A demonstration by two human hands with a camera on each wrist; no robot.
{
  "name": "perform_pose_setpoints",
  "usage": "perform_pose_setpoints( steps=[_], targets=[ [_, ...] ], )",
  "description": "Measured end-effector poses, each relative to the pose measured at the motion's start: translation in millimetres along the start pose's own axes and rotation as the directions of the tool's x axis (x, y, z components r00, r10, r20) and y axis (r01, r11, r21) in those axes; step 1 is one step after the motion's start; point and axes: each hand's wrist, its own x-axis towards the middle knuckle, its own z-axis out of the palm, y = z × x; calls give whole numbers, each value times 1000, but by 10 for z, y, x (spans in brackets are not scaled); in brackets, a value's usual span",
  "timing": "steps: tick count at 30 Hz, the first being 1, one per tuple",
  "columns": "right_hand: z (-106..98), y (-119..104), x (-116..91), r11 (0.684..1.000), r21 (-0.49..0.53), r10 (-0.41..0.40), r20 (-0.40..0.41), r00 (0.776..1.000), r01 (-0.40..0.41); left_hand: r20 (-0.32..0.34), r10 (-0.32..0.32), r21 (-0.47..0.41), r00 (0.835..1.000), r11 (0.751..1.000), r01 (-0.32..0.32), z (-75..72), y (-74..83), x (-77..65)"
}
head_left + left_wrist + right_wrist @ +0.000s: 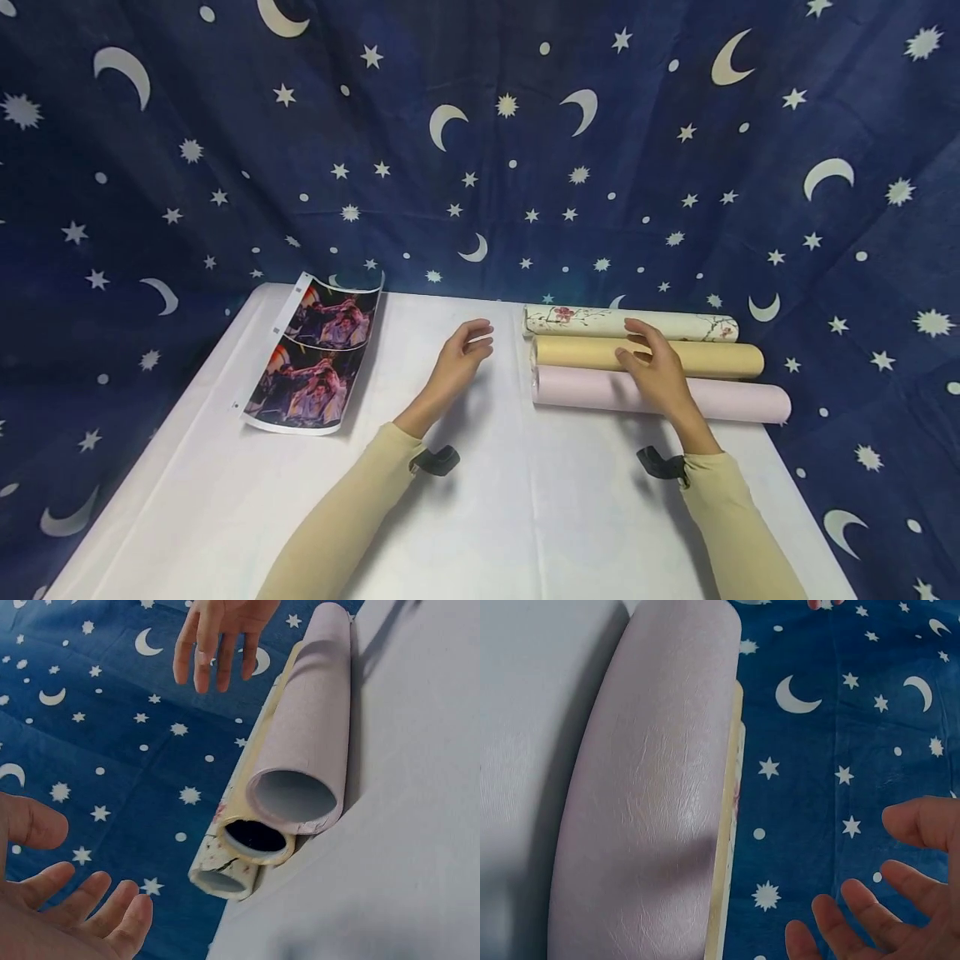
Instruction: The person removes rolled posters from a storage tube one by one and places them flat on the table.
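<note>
A floral roll (pixel 600 320), yellow roll (pixel 581 353) and pink roll (pixel 600 388) lie side by side at two o'clock on the tabletop (pixel 487 525), seemingly lined up but none unrolled, with the right hand (pixel 662 373) above them and left hand (pixel 456 360) at their nine o'clock, both half-open and empty.

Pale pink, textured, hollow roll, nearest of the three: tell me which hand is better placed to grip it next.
Right, most likely: the right hand, holding nothing, appears over the pale pink roll in the head view. The left hand is also free but sits past the roll's left end.
</note>
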Motion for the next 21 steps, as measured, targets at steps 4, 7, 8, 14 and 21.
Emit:
perform_pose_setpoints(
  steps=[4, 7, 8, 14, 21],
  targets=[
    [-11, 9, 61, 999, -45, 2, 14, 1000, -1, -3, -35, -25, 999, 999, 35, 82, -37, 65],
    [-25, 19, 96, 998, -67, -4, 26, 1000, 5, -3, -42, -23, 999, 999, 42, 148, -71, 106],
    [-30, 23, 103, 997, -72, -7, 33, 999, 9, -1, -48, -24, 999, 999, 48, 171, -91, 120],
    [-48, 59, 144, 994, -103, -14, 55, 998, 20, -17, -76, -42, 997, 996, 75, 326, -209, 220],
    [-32, 131, 214, 990, -140, 3, 91, 996, 10, -65, -98, -103, 993, 990, 91, 498, -273, 321]
  ],
)
